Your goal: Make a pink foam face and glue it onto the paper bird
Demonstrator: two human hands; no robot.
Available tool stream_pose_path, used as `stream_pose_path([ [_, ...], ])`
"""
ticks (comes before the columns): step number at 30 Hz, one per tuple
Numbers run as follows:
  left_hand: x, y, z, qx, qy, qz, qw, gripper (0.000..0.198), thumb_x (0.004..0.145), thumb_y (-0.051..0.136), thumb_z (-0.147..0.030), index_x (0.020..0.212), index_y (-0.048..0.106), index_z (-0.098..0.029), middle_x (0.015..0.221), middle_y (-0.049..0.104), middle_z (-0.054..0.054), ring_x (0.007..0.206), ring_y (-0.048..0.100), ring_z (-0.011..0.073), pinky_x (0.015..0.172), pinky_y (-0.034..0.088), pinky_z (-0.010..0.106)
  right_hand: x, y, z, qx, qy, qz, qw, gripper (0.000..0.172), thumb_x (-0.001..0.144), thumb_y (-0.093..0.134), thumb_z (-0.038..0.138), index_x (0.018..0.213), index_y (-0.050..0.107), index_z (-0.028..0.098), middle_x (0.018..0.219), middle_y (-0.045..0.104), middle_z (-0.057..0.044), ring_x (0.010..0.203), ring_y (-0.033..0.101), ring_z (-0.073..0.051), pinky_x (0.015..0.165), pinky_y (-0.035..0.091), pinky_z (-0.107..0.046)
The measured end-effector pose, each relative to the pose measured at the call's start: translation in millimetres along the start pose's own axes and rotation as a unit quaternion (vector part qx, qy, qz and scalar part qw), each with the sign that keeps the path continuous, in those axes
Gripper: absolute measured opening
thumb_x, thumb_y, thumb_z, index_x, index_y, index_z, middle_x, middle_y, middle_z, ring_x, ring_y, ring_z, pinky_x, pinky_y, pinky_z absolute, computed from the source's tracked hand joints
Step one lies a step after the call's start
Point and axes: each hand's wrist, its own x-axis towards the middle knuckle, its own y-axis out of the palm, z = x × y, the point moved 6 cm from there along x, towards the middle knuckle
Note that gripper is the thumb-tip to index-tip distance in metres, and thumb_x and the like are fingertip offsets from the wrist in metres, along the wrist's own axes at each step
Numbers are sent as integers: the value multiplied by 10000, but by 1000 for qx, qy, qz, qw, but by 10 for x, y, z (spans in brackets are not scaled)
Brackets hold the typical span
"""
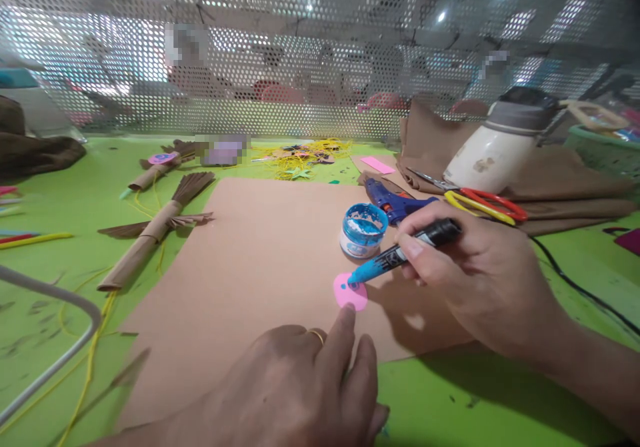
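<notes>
My right hand grips a black pen-like tool with a blue tip, its point touching a small pink round paper piece on a tan sheet of paper. My left hand lies low in front, a ring on one finger, and one fingertip presses the near edge of the pink piece to hold it down. A small open pot of blue paint stands just behind the pen tip.
A blue glue gun, red-and-yellow scissors and a white bottle lie at right on brown cloth. Brown rolled paper brooms lie at left on the green table. Yellow strips are scattered behind. A perforated metal screen closes the back.
</notes>
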Motion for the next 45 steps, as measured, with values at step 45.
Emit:
stream_pose_path([
  [45,6,0,9,10,-1,-5,1000,272,929,292,-295,874,526,-168,1028,624,115,472,486,148,417,360,339,13,-64,50,-10,-12,-6,1000,113,774,536,166,674,546,218,489,509,69,420,475,-76,400,372,-184],
])
